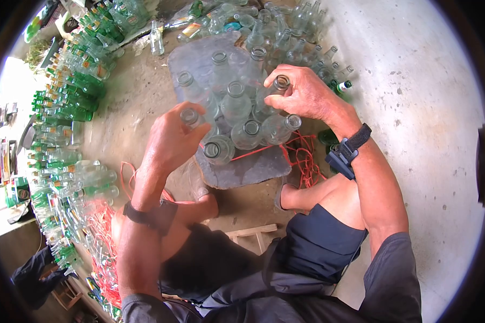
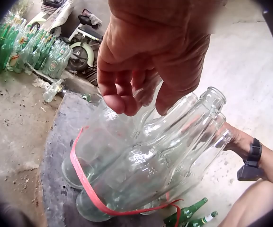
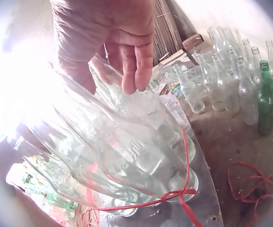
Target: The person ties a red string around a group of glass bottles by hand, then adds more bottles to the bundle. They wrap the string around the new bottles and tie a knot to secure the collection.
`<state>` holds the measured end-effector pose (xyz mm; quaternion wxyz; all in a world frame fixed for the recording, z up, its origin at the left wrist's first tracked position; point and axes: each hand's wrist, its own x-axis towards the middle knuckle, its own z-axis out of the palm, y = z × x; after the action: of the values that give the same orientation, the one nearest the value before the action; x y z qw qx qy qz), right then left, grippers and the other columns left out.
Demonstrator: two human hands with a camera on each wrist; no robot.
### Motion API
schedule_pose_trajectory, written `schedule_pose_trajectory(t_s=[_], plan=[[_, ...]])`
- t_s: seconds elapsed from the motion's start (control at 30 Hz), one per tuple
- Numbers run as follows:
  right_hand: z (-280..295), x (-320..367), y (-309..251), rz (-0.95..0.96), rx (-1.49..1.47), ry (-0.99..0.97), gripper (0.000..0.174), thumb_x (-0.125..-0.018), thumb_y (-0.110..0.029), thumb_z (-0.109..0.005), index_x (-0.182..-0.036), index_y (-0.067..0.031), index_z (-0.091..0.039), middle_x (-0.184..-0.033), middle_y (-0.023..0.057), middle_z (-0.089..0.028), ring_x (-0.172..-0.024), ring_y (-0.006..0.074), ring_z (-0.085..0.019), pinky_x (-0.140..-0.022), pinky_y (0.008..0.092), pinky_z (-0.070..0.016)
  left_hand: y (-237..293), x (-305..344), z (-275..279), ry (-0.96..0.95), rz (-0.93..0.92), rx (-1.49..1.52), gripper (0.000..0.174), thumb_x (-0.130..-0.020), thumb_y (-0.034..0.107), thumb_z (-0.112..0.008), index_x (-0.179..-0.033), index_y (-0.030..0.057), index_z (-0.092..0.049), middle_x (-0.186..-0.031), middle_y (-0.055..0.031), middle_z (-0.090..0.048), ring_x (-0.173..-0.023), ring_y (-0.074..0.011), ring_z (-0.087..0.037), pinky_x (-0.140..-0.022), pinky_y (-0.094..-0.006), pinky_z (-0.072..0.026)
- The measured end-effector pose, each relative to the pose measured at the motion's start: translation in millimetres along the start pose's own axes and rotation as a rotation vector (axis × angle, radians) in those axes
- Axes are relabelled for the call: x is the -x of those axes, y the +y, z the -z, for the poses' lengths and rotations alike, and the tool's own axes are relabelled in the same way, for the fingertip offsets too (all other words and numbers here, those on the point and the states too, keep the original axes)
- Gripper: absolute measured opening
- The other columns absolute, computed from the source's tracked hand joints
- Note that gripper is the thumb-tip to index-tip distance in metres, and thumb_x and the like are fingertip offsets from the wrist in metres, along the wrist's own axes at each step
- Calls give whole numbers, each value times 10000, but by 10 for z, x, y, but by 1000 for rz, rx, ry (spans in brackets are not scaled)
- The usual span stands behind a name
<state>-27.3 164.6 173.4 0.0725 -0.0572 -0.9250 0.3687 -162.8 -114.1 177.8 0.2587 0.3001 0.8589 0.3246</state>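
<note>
A tight cluster of clear glass bottles [image 1: 235, 105] stands on a grey slab [image 1: 245, 175] between the person's knees. Red twine [image 2: 98, 201] runs round the bottles low down, and its knot [image 3: 176, 195] shows in the right wrist view. At the cluster's left side, the left hand [image 1: 171, 141] grips one bottle by its neck [image 1: 189, 116]. Opposite it, the right hand [image 1: 310, 96] has thumb and fingers round the neck of another bottle [image 1: 281, 82]. In the left wrist view the bottles lean, and the left hand [image 2: 150, 61] hides the gripped neck.
Rows of green and clear bottles [image 1: 75, 86] line the left side. More clear bottles [image 1: 285, 32] stand beyond the slab, with green bottles [image 3: 265, 97] among them. Loose red twine [image 1: 307, 161] lies by the right foot. A pale wall [image 1: 415, 107] rises at the right.
</note>
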Motion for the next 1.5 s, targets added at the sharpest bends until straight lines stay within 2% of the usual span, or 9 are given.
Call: schedule_pose_trajectory(t_s=[0.53,0.63,0.7,0.83,0.9,1.1,1.13,1.2,1.5], plan=[[115,9,-47,-175,2,-100,335,-816,-174,-847,-1100,-45,-725,-778,-25,-601,-695,67,-558,-621,270,-474,-61,25,31,20,-17,-33,312,-861,191,-777,-1145,75,-720,-777,-56,-696,-707,-114,-640,-673,-333,-532],[161,-7,-88,-204,22,-131,357,-805,-198,-869,-1098,-47,-734,-825,-18,-613,-725,74,-564,-650,266,-486,-44,27,43,20,-18,4,357,-847,240,-760,-1176,106,-719,-679,-128,-682,-645,-228,-693,-641,-394,-533],[180,-24,-114,-191,38,-122,449,-766,-328,-869,-1081,-33,-747,-914,106,-718,-775,197,-666,-739,341,-545,-14,38,75,17,-47,-60,359,-846,255,-756,-1175,112,-722,-685,-137,-686,-669,-256,-712,-661,-397,-545],[233,-35,-175,-173,76,-95,462,-774,-379,-892,-1071,-55,-749,-919,93,-712,-777,177,-657,-729,342,-541,11,42,78,6,-10,-44,341,-852,258,-775,-1159,116,-733,-701,-75,-669,-655,-158,-647,-661,-353,-524],[267,-48,-224,-152,110,-105,460,-780,-384,-891,-1066,-54,-748,-918,92,-712,-782,180,-656,-731,343,-541,-16,36,69,12,-49,-39,357,-836,273,-752,-1155,113,-733,-695,-153,-694,-706,-318,-719,-713,-445,-561],[308,-52,-258,-39,159,-15,432,-811,-397,-871,-1039,-52,-745,-910,98,-714,-786,234,-652,-741,372,-537,-15,43,95,-3,-33,-49,348,-834,283,-767,-1136,111,-738,-763,-183,-715,-786,-358,-726,-747,-467,-566],[303,-63,-304,40,211,22,417,-811,-390,-863,-1020,-50,-741,-904,101,-716,-804,257,-663,-759,384,-540,-41,38,88,-1,-35,-48,348,-834,283,-767,-1136,111,-738,-763,-183,-715,-786,-358,-726,-747,-467,-566],[284,-87,-421,123,265,61,401,-812,-382,-854,-1002,-48,-738,-898,104,-717,-823,280,-673,-777,396,-543,-111,20,50,50,-105,-67,339,-846,251,-780,-1155,120,-731,-657,-66,-650,-621,-152,-641,-608,-362,-504],[12,-169,-911,208,405,47,381,-844,-335,-779,-1130,-92,-714,-871,103,-738,-883,335,-721,-809,459,-564,-142,10,18,90,-114,-81,341,-834,257,-788,-1149,138,-737,-668,-71,-658,-630,-162,-654,-623,-374,-516]])
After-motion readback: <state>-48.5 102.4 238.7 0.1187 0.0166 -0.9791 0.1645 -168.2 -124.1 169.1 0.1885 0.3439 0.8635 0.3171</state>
